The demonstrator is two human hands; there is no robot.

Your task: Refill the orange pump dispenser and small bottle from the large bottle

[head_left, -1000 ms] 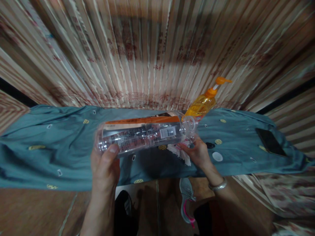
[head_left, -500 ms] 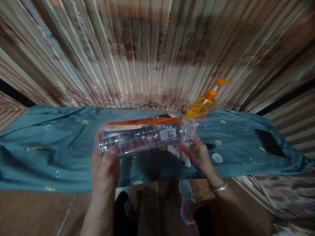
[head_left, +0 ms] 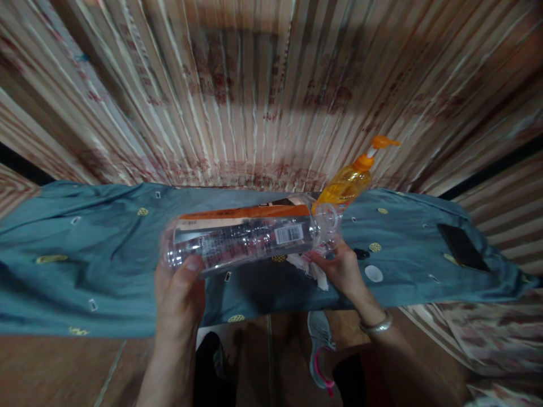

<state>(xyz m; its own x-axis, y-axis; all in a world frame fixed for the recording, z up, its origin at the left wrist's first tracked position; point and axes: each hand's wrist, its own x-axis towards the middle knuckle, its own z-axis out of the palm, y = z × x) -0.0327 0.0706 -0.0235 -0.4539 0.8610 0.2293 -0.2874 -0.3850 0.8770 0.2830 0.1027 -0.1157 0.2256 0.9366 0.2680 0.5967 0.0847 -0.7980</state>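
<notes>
A large clear plastic bottle [head_left: 250,240] with an orange and white label and a barcode lies sideways in the air above the cloth. My left hand [head_left: 180,288] is wrapped round its base end, thumb on the near side. At the bottle's uncapped mouth, on the right, is my right hand [head_left: 339,265]. Its fingers pinch a crumpled white and pink cloth [head_left: 311,268], which hangs below the bottle's neck. Some of those fingers are hidden behind the neck. Just behind the mouth stands a pump bottle [head_left: 345,183] of yellow liquid with an orange pump top.
A teal patterned cloth [head_left: 106,254] covers the narrow table. Right of my right hand lie a white round lid [head_left: 374,273] and a small black object [head_left: 362,254]. Farther right is a dark flat phone-like object [head_left: 462,247]. A striped curtain [head_left: 271,102] hangs behind the table.
The view has shifted slightly. My left hand and the bottle's base end sit a little farther left and lower; both grips look the same.
</notes>
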